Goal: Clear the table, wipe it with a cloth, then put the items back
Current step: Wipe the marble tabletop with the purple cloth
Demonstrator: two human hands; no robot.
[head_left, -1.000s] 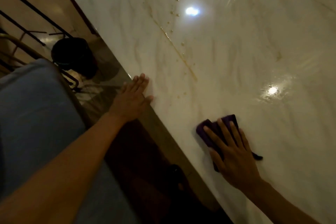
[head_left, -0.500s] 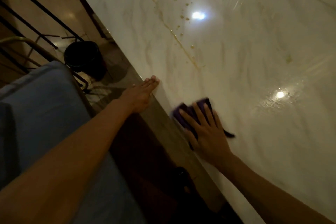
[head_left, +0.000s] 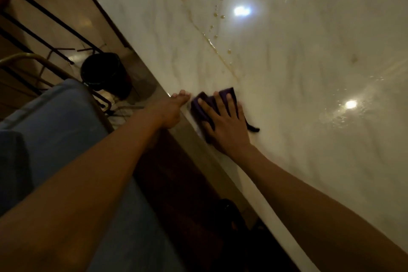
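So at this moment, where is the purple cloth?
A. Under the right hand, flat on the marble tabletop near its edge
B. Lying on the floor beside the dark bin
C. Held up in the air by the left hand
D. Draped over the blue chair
A: the right hand is spread flat over the purple cloth on the marble tabletop, close to its edge, while the left hand rests at that edge.

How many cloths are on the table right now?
1. A purple cloth lies near the marble table's left edge, pressed flat under the right hand, close to the left hand at the edge. None else visible.
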